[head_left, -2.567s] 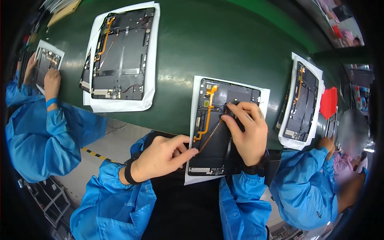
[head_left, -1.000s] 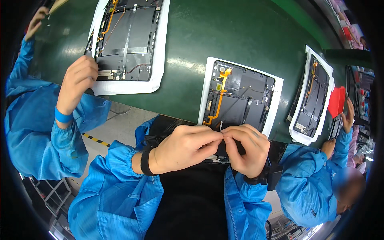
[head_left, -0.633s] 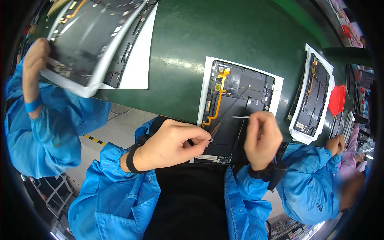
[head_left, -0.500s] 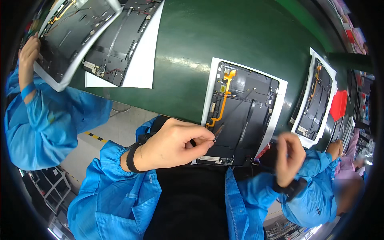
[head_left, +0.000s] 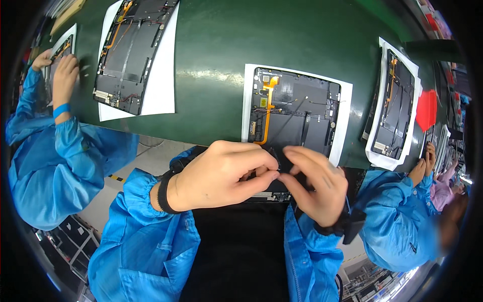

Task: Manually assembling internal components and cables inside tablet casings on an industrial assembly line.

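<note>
1. The dark housing (head_left: 314,100) has its lower part largely covered by both hands; only a pale connector strip (head_left: 266,196) shows along the housing's near edge.
2. A thin cable (head_left: 274,155), over the housing's near half, is mostly hidden by the fingers; its small bright tip is hard to make out.
3. The left hand (head_left: 226,176), at the housing's near left corner, has thumb and forefinger clamped on that cable's end; the cable slants up from between their tips.
4. The right hand (head_left: 319,189), over the housing's near right part, has thumb and forefinger apart, the thumb tip just beside the left thumb, the cable to their left.
5. An orange flex cable (head_left: 267,116) runs along the housing's left side, beyond the left hand.
6. A white sheet (head_left: 344,116) lies beneath the housing.
</note>
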`<state>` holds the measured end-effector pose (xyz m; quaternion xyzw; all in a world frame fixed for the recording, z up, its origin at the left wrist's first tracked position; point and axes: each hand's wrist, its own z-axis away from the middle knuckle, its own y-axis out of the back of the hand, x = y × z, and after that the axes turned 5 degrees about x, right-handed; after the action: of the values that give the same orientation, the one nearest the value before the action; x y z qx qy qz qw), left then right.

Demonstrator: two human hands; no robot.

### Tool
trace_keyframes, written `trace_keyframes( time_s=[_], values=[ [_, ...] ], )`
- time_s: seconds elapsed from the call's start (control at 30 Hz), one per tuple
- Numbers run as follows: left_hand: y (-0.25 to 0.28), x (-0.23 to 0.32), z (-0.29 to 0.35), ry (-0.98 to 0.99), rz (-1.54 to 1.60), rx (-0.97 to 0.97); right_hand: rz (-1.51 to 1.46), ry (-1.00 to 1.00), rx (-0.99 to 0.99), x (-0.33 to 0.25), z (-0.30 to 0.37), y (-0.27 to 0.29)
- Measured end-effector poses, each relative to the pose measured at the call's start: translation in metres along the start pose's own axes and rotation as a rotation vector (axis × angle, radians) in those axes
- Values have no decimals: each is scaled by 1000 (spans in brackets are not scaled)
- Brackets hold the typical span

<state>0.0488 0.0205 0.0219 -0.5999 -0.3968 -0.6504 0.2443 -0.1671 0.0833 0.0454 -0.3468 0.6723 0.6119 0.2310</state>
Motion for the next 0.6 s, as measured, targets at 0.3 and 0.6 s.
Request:
trace_keyframes(
  time_s=[0.3, 0.6],
  values=[
    [-6, -12, -10, -211, -393, 232, -30, 176, 76, 19, -1, -15],
    [-11, -25, -24, -174, -762, 254, 1, 77, 184, 27, -7, -14]
  ],
)
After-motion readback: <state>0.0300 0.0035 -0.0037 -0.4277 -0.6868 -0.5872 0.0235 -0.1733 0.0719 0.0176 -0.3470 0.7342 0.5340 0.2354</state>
